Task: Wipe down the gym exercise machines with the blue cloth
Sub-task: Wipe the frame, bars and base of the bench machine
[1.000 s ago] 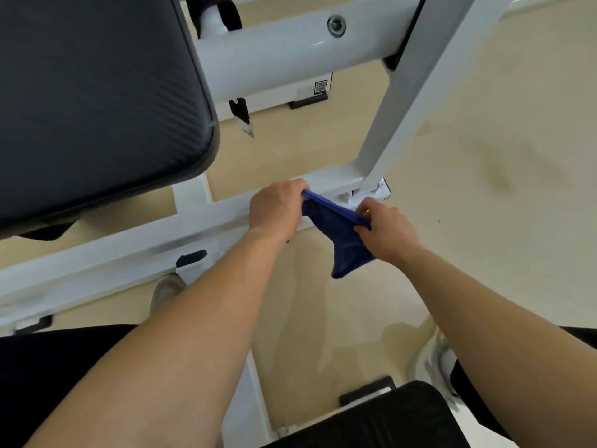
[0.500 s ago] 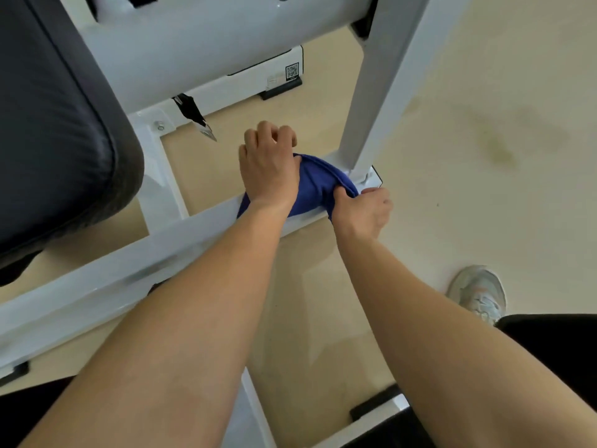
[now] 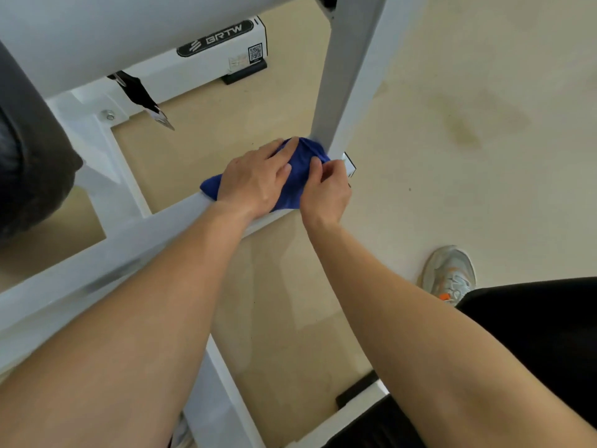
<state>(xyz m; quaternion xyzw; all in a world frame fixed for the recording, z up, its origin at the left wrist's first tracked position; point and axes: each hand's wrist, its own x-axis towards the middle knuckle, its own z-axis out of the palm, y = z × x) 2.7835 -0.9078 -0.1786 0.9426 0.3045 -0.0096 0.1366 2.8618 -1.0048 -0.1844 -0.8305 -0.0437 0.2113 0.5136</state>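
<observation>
**A:** Hands first: how do they sit, seen from the head camera?

**B:** The left hand (image 3: 255, 179) lies flat with its fingers straight, pressing the blue cloth (image 3: 298, 185) onto the white floor rail (image 3: 135, 234). The right hand (image 3: 326, 192) is curled, and its fingertips pinch the cloth's right-hand edge.

**A:** And where is the cloth on the machine?

**B:** It is bunched at the rail's far end, touching the foot of the upright post (image 3: 342, 76). One corner pokes out to the left of the left hand.

**A:** So which way does the wipe go?

**B:** I'd judge along the rail's long axis, which runs from that corner down toward the person's left. All the bare rail lies on the left arm's side, and the post blocks the other way. The left hand is on top of the cloth and better placed to drag it. The right hand would have to let go or follow.
</observation>
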